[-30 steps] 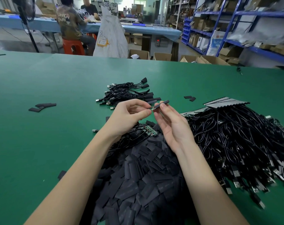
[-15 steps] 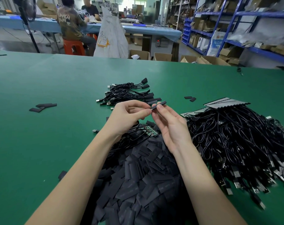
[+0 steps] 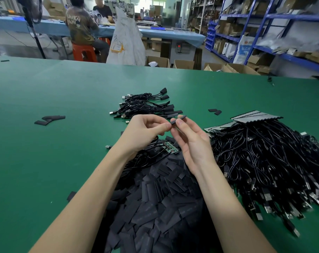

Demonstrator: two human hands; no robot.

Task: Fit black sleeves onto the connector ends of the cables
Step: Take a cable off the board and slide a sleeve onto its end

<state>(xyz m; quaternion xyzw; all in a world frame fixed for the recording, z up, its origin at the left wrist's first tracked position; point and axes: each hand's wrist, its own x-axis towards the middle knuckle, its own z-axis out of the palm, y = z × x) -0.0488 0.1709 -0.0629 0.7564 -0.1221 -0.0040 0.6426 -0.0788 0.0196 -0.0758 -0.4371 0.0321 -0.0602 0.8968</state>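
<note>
Sleeve pinched by both hands, long axis up-right.

Open green table lies to the left, interrupted only by a few loose black strips. The sleeve pile fills the near centre. The tangled cable heap blocks the right side. A smaller finished cable bundle occupies the centre beyond the hands; farther table surface is open.

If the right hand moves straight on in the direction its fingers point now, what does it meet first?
The right hand points up-left, away from the person. Past the black sleeve it pinches, it would probably reach the pile of finished cables; depth is unclear.
</note>
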